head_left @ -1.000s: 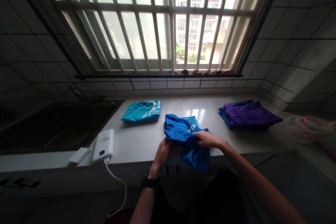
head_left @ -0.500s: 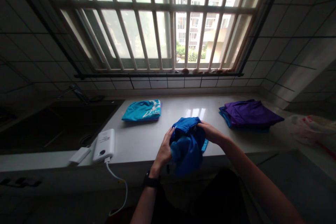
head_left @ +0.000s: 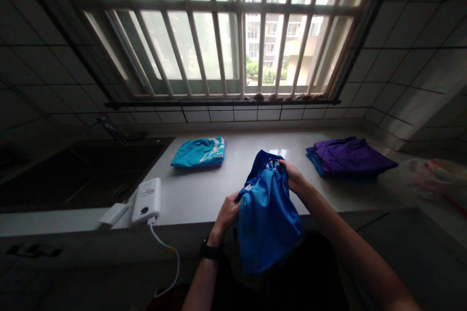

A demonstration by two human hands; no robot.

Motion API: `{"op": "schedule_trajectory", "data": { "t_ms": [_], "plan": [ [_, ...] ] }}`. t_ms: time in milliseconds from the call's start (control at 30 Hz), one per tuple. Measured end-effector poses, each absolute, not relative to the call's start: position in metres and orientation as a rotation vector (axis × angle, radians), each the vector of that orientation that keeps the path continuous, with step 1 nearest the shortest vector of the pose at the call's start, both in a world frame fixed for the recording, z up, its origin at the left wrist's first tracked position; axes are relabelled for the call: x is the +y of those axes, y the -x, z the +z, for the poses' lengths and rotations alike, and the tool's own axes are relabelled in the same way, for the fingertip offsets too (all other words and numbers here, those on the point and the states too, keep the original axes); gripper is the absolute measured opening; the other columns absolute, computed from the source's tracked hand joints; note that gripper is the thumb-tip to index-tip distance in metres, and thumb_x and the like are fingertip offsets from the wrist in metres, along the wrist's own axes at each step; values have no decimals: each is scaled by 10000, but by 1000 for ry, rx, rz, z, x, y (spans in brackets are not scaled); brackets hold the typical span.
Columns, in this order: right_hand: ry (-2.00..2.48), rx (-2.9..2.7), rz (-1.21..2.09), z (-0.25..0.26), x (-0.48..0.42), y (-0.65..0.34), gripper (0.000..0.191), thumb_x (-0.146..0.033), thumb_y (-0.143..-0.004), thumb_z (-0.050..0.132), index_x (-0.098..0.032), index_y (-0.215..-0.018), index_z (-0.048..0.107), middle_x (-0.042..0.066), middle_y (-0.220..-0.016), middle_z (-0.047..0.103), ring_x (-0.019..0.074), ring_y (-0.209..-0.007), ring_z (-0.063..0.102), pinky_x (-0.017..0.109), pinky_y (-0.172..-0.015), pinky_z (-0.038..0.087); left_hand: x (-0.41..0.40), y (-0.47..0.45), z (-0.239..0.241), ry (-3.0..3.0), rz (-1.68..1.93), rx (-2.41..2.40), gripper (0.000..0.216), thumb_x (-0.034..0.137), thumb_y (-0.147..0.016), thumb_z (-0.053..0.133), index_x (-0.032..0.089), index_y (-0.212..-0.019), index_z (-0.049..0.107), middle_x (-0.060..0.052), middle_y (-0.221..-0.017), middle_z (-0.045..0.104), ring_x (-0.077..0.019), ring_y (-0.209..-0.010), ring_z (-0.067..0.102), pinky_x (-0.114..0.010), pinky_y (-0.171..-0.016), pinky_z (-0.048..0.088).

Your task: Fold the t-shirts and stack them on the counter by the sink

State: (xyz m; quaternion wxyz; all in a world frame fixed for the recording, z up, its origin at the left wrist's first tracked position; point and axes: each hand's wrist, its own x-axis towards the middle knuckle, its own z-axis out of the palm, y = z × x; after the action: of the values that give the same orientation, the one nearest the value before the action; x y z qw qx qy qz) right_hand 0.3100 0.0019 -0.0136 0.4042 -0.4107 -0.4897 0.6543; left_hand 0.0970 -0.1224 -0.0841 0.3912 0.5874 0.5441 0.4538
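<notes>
A blue piece of cloth (head_left: 268, 223), shiny and loosely gathered, hangs over the front edge of the counter between my hands. My left hand (head_left: 228, 212) is closed on its left edge, beside a small white patch. My right hand (head_left: 293, 176) grips the upper right part, where the cloth bunches and a small white and dark detail shows, too small to make out. What kind of item the cloth is, I cannot tell. Parts of my fingers are hidden behind the fabric.
On the white counter (head_left: 204, 194) lies a folded teal cloth (head_left: 191, 154) with white lettering. Folded purple cloth (head_left: 350, 158) lies over blue cloth at right, near a plastic bag (head_left: 432, 175). Leftward are a white power bank (head_left: 147, 199) with a cable, a small white box (head_left: 114, 214) and a dark sink (head_left: 73, 175).
The blue cloth was bunched up half a second ago. It has opened out, its top edge rising and its lower part dropping further down. Both hands have stayed on it.
</notes>
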Motion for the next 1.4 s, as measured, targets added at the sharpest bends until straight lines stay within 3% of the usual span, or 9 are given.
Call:
{"op": "schedule_trajectory", "data": {
  "t_ms": [200,400,500,600,733,833,1000,1167,1400],
  "plan": [
    [1103,-1257,1579,-33,16,-321,190,-397,-860,544,-244,-750,572,10,-663,655,200,-661,652,334,-699,562,-120,-95,-83,-1268,1273,1463,501,648,-852,585,200,-630,544,45,-540,481,-127,-529,438,-258,-521,357],
    [1418,-1760,840,-34,33,-333,213,-374,-876,492,-231,-777,614,18,-805,696,234,-863,663,349,-836,520,-109,-95,-87,-1151,1514,1490,433,592,-857,599,173,-898,699,-38,-823,722,-200,-806,651,-302,-759,515],
    [1528,-1998,505,-36,31,-337,247,-258,-912,442,-184,-1003,659,115,-1047,714,271,-1043,654,384,-950,494,-107,-96,-90,-1149,1527,1457,428,551,-846,625,169,-1020,711,-65,-951,758,-211,-900,686,-310,-817,531],
    [1577,-2143,300,-40,17,-333,514,-87,-816,469,-96,-1323,557,223,-1315,619,308,-1224,585,445,-1053,451,-107,-95,-93,-1130,1498,1430,432,532,-835,646,168,-1066,684,-57,-916,748,-192,-839,686,-289,-752,529],
    [1053,-2531,407,-45,-9,-319,772,-75,-747,525,-155,-1507,418,171,-1501,519,288,-1362,496,453,-1129,405,-107,-95,-94,-1137,1469,1411,436,527,-831,655,176,-1088,642,-24,-841,697,-160,-758,643,-260,-685,495],
    [919,-2702,572,-42,-22,-312,702,-140,-753,574,-161,-1452,507,167,-1379,623,303,-1244,590,429,-1044,465,-106,-95,-94,-1135,1460,1418,457,557,-832,645,188,-1100,610,7,-785,638,-141,-698,600,-250,-639,467],
    [921,-2752,980,-26,-25,-313,257,-195,-713,637,-181,-959,712,65,-912,733,255,-858,678,337,-790,514,-106,-94,-98,-1140,1498,1444,445,582,-846,628,205,-1075,574,21,-793,601,-126,-683,577,-248,-646,463],
    [754,-2193,1509,-20,-20,-318,297,-331,-691,749,-210,-959,710,5,-926,732,231,-885,668,329,-806,526,-106,-92,-100,-1165,1528,1485,435,589,-868,617,207,-1070,574,-5,-853,633,-156,-798,633,-279,-752,511],
    [1033,-1631,1309,-29,-13,-313,301,-428,-711,750,-200,-888,663,3,-850,697,205,-852,641,314,-797,515,-112,-89,-101,-1321,1419,1366,735,652,-806,677,191,-1361,537,-143,-1321,611,-277,-1246,597,-402,-1039,494]
  ]
}}
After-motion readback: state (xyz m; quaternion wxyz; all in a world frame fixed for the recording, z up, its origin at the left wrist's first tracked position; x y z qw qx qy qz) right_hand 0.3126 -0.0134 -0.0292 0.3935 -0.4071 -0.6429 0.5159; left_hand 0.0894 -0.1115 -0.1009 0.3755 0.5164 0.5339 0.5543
